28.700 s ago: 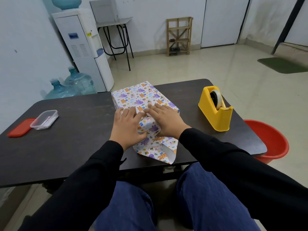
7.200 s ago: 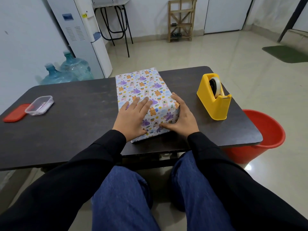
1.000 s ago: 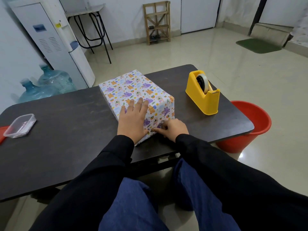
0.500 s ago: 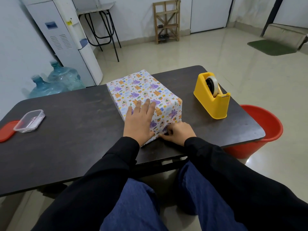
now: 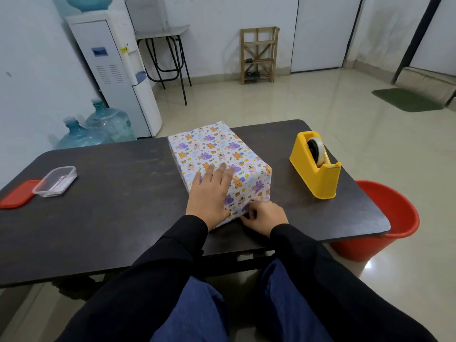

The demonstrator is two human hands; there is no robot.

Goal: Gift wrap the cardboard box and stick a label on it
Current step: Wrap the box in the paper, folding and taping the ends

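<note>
Patterned paper now covers the box (image 5: 217,164) on every face that shows, where half a minute ago a loose flap of it still hung off the near end over the desk (image 5: 123,206) edge. That flap has since been folded up flat, and over the last seconds the right hand (image 5: 265,217) has dropped from the box's right side to the bottom of the near face.

The left hand (image 5: 209,193) lies flat on top of the box near its front edge, fingers spread and pressing down, much as it did a second ago. The right hand rests on the desk against the lower front corner, fingers curled in, their tips touching the paper at the bottom seam. Whether they pinch a bit of tape or only rub the fold down, I cannot tell. The box sits mid-desk, slightly angled, its near end close to the person.

My reading is that the wrapping is nearly finished: the last end fold looks closed and is being smoothed or fixed. The tape holder (image 5: 315,166) stands to the right, well apart from the box. No label shows on the box yet, so that step appears to remain. A clear tub (image 5: 55,181) and a red lid (image 5: 17,193) sit at the far left; the tub may hold labels, though its contents are too small to tell.
</note>
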